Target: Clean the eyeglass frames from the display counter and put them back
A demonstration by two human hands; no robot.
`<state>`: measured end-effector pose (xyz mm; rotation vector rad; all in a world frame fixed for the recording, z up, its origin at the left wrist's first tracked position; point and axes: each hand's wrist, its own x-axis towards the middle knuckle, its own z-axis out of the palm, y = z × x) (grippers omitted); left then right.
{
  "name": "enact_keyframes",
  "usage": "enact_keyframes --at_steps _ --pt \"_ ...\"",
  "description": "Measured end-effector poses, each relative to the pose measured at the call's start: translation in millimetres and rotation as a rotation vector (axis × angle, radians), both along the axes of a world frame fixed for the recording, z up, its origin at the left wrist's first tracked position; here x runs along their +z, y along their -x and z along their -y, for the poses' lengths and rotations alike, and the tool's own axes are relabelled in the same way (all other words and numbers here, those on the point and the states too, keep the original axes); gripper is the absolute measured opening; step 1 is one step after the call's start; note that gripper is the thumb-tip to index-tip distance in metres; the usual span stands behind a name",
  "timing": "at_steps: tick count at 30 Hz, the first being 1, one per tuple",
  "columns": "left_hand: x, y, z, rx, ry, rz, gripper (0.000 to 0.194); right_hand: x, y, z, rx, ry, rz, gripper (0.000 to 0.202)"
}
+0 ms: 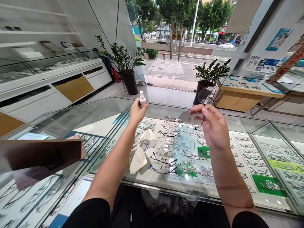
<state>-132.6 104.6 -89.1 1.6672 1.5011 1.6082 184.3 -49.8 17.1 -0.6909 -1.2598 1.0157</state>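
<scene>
In my left hand (pixel 138 111) is a small white bottle (pixel 142 98), held upright with its cap on top. The fingers are wrapped round its lower part. My right hand (pixel 215 125) is closed on a pair of eyeglasses (pixel 196 119) with thin dark rims, pinched near the bridge and raised above the counter. One lens hangs lower left of the fingers, the other stands above them. Below, between the hands, a cream cloth (pixel 139 160) lies crumpled on the glass top of the display counter (pixel 161 186).
Rows of eyeglasses (pixel 163 158) show through the glass counter. At the left stands a brown box-like object (pixel 42 155), slightly blurred. Beyond the counter are two potted plants (pixel 129 82) (pixel 201 87), a red fire extinguisher (pixel 115 75) and a glass front facing a street.
</scene>
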Motion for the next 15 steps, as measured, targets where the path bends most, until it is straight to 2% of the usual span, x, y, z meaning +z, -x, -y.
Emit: enact_keyframes --at_steps 3,6,10,15 --pt "-43.0 34.1 13.5 0.023 0.129 0.130 0.045 -0.5 0.1 1.9 -0.010 -0.013 0.013 0.019" --pt "-71.7 52.3 25.0 0.050 0.209 0.161 0.044 -1.4 1.3 4.0 -0.003 -0.027 0.015 0.019" --pt "-88.6 59.2 24.6 0.041 0.286 0.182 0.042 -3.4 4.5 5.1 -0.004 -0.042 0.041 0.020" --pt "-93.3 59.6 21.8 0.037 0.320 0.153 0.041 -6.2 8.1 5.0 -0.003 -0.035 0.068 0.019"
